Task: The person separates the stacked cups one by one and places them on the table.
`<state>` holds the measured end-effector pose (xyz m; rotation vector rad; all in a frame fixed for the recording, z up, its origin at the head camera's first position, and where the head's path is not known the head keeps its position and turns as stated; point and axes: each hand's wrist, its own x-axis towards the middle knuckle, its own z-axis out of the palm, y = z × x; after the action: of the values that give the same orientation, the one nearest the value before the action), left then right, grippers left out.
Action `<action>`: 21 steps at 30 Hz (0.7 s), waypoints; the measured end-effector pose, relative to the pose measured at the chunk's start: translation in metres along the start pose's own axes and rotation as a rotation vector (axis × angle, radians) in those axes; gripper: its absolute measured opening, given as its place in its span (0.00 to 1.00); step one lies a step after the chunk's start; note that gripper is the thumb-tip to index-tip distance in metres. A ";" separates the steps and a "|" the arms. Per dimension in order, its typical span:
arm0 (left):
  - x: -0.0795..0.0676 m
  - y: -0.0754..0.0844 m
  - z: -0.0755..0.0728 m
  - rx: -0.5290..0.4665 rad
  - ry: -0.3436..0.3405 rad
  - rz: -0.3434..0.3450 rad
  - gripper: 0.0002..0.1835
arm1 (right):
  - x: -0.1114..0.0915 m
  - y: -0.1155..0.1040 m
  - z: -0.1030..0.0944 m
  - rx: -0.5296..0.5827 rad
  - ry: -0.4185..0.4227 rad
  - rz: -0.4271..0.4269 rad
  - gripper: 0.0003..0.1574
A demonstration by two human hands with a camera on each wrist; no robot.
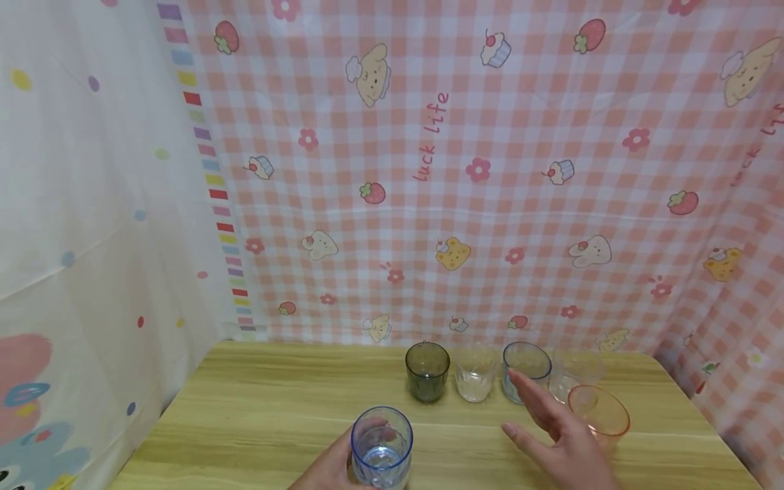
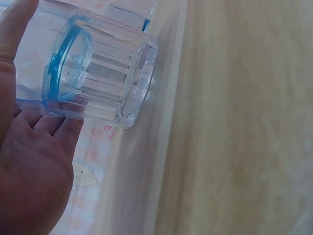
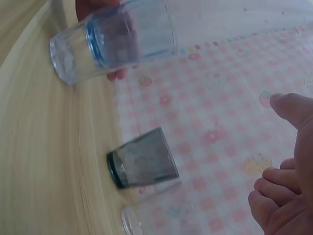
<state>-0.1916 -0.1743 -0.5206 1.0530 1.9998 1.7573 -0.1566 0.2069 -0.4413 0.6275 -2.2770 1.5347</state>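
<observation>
My left hand [image 1: 333,468] grips a clear tumbler with a blue rim [image 1: 381,457] low in the head view, thumb on one side and fingers on the other. In the left wrist view a blue ring [image 2: 53,73] shows partway up, above a ribbed clear lower part [image 2: 115,73]; it looks like one tumbler nested in another. The tumbler's base is close over the table. My right hand [image 1: 566,435] holds nothing, its fingers extended and thumb apart. It overlaps a blue-rimmed glass [image 1: 531,361] in the head view, near an orange-rimmed glass [image 1: 606,415].
A dark grey glass [image 1: 427,374] and a clear glass [image 1: 474,381] stand along the back of the wooden table [image 1: 275,408]. Another clear glass [image 1: 578,364] is behind the orange-rimmed one. A pink checked cloth [image 1: 429,224] hangs behind the table.
</observation>
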 end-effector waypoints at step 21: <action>-0.002 -0.044 -0.008 0.035 0.003 0.036 0.47 | 0.014 -0.008 0.055 0.189 -0.278 -0.066 0.43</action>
<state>-0.2102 -0.1815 -0.5602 1.1048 2.0326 1.7486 -0.1660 0.1508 -0.4483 1.0147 -2.2915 1.7368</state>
